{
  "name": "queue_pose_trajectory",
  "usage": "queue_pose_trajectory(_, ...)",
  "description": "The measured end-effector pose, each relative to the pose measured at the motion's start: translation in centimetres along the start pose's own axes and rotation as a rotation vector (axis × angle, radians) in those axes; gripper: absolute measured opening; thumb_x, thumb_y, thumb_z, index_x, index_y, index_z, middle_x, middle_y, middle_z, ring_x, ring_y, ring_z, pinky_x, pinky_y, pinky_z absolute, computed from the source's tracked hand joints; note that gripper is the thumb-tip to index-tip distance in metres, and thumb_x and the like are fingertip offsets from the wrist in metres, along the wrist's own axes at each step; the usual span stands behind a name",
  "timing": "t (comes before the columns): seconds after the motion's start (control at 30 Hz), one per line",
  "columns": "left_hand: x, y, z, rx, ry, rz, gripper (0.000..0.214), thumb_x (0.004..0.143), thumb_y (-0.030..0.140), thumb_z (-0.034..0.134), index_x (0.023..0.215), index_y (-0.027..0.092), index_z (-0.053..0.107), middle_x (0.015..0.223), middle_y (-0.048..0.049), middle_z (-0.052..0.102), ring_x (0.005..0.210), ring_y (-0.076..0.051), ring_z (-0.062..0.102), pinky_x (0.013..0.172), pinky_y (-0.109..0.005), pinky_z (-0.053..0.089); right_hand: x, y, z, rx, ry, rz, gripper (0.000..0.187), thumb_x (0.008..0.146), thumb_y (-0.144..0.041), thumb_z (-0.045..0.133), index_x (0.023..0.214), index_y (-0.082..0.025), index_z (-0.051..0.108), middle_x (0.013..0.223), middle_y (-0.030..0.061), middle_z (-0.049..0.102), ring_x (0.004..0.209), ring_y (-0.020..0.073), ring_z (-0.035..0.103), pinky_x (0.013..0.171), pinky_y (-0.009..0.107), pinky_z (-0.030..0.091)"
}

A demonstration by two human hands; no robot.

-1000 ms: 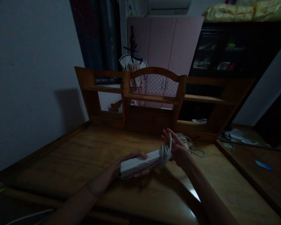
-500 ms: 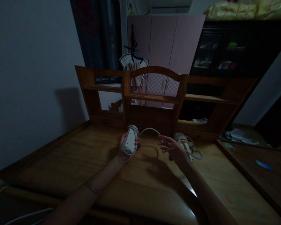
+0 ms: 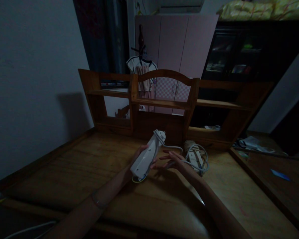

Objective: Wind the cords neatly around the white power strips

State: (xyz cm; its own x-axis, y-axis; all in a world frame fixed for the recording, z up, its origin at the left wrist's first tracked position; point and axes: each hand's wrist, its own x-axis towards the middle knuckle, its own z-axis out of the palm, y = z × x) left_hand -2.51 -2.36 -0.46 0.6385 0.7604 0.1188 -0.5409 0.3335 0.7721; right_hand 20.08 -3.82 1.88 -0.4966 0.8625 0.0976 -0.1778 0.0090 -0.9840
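A white power strip (image 3: 146,157) lies tilted in my left hand (image 3: 137,157), fingers and thumb wrapped around its sides. Grey cord (image 3: 159,137) is wound around its far end, and a thin coloured wire loop shows at the near end. From the wound end, the cord runs right to my right hand (image 3: 176,162). That hand has the cord running through it, its fingers fairly straight and pointing at the strip. Just beyond the right hand, a second power strip (image 3: 195,157) rests on the wooden tabletop (image 3: 109,189), with the loose cord looping over it.
A wooden shelf unit (image 3: 161,104) stands along the tabletop's far edge. A wall (image 3: 35,83) borders the left side. On the right is a lower wooden surface with a blue flat item (image 3: 280,174) and a pale plastic bag (image 3: 254,144).
The power strip has turned and tipped to the right, showing more of its length. My right hand has come closer to it, and the cord between them hangs lower.
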Motion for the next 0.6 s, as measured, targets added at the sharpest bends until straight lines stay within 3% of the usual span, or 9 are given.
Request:
queue_pose_trajectory(0.13,-0.2,-1.4,0.2,0.053,-0.075,-0.17,0.062,0.083,0.059,0.033,0.118,0.009,0.05,0.075,-0.0114,0.064,0.057,-0.023,0.061,0.052,-0.032,0.047,0.4,1.0,-0.6,-0.054,0.134,-0.052,0.035,0.081,-0.047,0.061,0.104,-0.02,0.066,0.105,0.0076,0.068,0.077,0.0183,0.066,0.073,0.033,0.054)
queue_pose_trajectory(0.3,-0.1,-1.7,0.4,0.089,-0.071,-0.196,0.066,0.084,0.062,0.029,0.11,0.007,0.056,0.079,-0.0163,0.065,0.06,-0.025,0.062,0.054,-0.034,0.048,1.0,1.6,-0.8,-0.009,0.228,-0.07,0.034,0.079,-0.052,0.062,0.085,-0.019,0.07,0.083,0.0062,0.07,0.07,0.0182,0.066,0.07,0.032,0.053)
queue_pose_trajectory(0.4,0.1,-1.9,-0.1,0.068,-0.086,-0.272,0.072,0.082,0.066,0.027,0.111,0.007,0.056,0.088,-0.0198,0.066,0.061,-0.027,0.064,0.053,-0.037,0.049,1.2,1.5,-1.0,0.06,0.272,-0.047,0.041,0.08,-0.055,0.059,0.085,-0.016,0.07,0.084,0.0079,0.071,0.07,0.0184,0.066,0.069,0.031,0.052)
queue_pose_trajectory(0.6,0.2,-1.8,-0.2,-0.021,0.05,-0.256,0.065,0.085,0.062,0.034,0.113,0.007,0.057,0.099,-0.0187,0.066,0.073,-0.027,0.066,0.065,-0.041,0.053,1.3,1.0,-1.5,0.174,0.362,-0.025,0.036,0.077,-0.05,0.065,0.088,-0.017,0.071,0.089,0.0075,0.072,0.069,0.017,0.066,0.066,0.028,0.051)
